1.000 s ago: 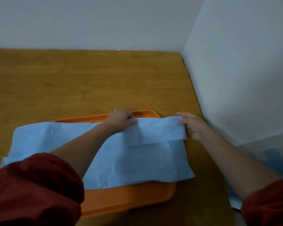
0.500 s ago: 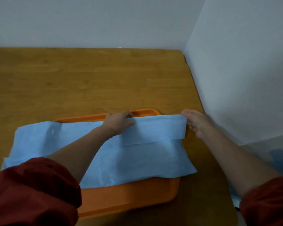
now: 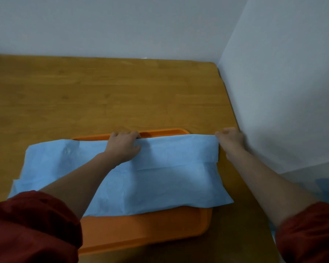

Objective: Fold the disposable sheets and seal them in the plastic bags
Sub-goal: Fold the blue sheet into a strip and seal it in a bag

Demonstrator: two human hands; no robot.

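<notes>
Nearest, entry one: dark red sleeves (image 3: 30,226), bunching at my forearms, both arms reaching away from me.

Entry two: orange tray (image 3: 141,234), shallow and smooth, sitting on the wooden table (image 3: 103,95). It is carrying the sheet and nothing else that I am seeing; its near strip is showing orange.

Entry three: translucent shape (image 3: 323,188) at my right, with something blue showing through. It is too blurred to name, so I am not calling it a bag.

Entry four: blue disposable sheet (image 3: 160,183), lying across the tray, overhanging the left side onto the table and spilling past the right rim. A band along the far side is lying doubled back over the rest. I am judging it very light, limp and thin, likely sagging wherever unsupported, sliding on the slick tray, creasing softly and tearing if tugged from one point. The best hold is looking like edges and corners, hands well apart, the fold held taut between them.

Entry five: left hand (image 3: 123,147), fingers curling over the far fold near its middle, thumb on top, gripping the sheet.

Entry six: right hand (image 3: 230,139), touching the fold's far right corner. It is blurring, so I cannot tell whether it is pinching or only pressing.

Farthest: pale walls (image 3: 160,25), meeting in a corner behind the table.
</notes>
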